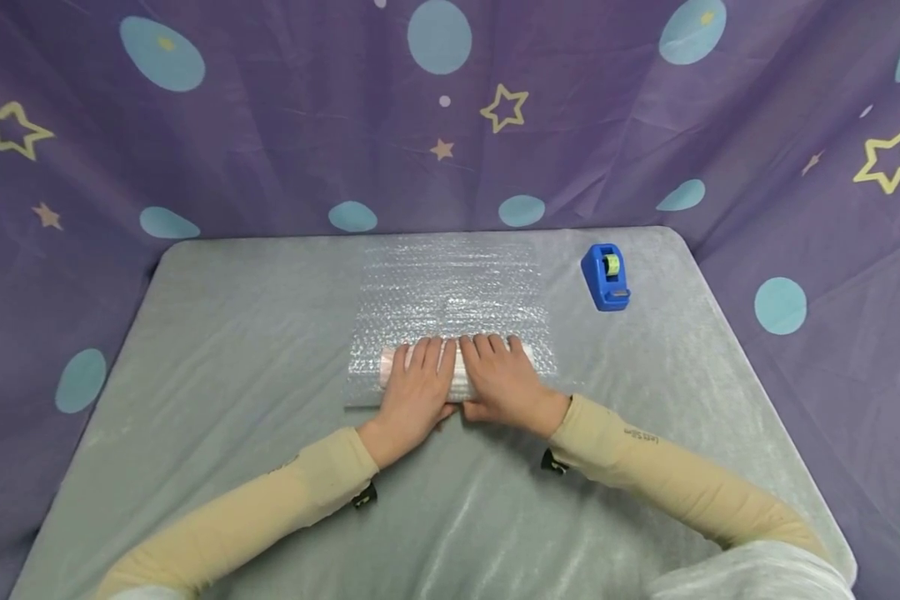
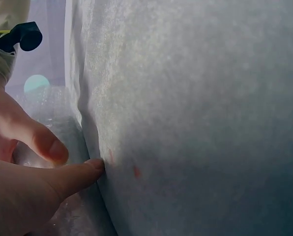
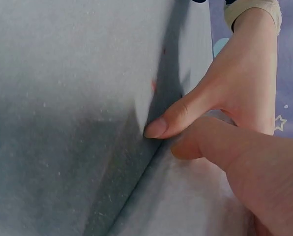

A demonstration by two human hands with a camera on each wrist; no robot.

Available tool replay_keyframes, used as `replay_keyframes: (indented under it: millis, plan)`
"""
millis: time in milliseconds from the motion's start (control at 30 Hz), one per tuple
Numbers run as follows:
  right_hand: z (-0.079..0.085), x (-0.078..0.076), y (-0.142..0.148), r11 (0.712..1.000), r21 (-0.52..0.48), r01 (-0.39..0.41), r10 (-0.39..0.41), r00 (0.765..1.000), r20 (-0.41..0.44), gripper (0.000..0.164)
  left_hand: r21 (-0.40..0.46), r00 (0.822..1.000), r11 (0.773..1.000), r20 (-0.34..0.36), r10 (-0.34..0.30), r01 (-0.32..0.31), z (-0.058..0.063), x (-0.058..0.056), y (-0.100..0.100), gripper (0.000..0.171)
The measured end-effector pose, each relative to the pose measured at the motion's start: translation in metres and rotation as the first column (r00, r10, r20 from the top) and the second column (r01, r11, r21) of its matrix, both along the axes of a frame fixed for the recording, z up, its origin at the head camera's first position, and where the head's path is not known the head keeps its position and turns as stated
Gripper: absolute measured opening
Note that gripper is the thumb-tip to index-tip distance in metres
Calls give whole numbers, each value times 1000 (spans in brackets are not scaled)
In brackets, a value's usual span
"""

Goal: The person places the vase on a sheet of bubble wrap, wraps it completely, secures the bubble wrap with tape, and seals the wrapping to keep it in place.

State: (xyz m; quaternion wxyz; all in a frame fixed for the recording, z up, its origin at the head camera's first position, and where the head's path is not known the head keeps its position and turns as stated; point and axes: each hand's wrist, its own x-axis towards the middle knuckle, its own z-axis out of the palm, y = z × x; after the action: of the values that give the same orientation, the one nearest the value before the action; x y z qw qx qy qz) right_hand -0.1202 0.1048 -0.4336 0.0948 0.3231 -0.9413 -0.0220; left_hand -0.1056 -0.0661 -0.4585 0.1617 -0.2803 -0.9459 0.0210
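A sheet of bubble wrap [image 1: 450, 279] lies flat on the grey-covered table. Across its near end is a pale pinkish-white roll [image 1: 461, 385], with bubble wrap around it. My left hand [image 1: 417, 390] grips the roll left of its middle, and my right hand [image 1: 504, 382] grips it on the right. The fingers of both hands reach over the top while the thumbs stay along the near side. Close together in the left wrist view are the left thumb [image 2: 80, 175] and the right thumb [image 2: 50, 146], low by the tabletop. Palms and fingers hide much of the roll.
A blue tape dispenser [image 1: 597, 283] with a yellowish tape roll stands at the back right of the table [image 1: 255, 333]. Behind and beside the table hangs a purple curtain [image 1: 285, 125] with stars and dots.
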Motion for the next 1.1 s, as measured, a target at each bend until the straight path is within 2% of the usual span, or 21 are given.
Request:
replay_keyframes:
  millis: [233,367,500,567,667,733,867,1100]
  plan:
    - [5,-4,2,1000,12,-15,15,1000,15,91,9,999,1000,-33,2,-2,2,-6,0,97]
    - [4,3,1,999,33,-27,31,994,-108,92,-16,999,1000,-37,7,-8,3,-6,0,93]
    - [1,15,0,999,29,-15,23,964,-265,89,-12,1000,1000,-20,7,-8,5,-5,0,92]
    - [-1,21,0,1000,27,-9,17,954,-298,91,5,1000,1000,-2,9,-9,6,-5,0,91]
    - [-5,25,1,999,48,-7,21,953,-303,91,16,1000,1000,28,9,-9,7,-2,-1,91]
    - [-8,25,2,998,66,-5,24,955,-297,84,23,999,1000,47,4,-5,8,0,-1,92]
    - [-13,24,4,997,74,-2,25,951,-309,54,50,998,999,68,-18,14,9,2,-1,95]
    - [-15,24,4,999,31,-18,28,932,-362,47,51,997,998,64,-43,40,10,4,-1,96]
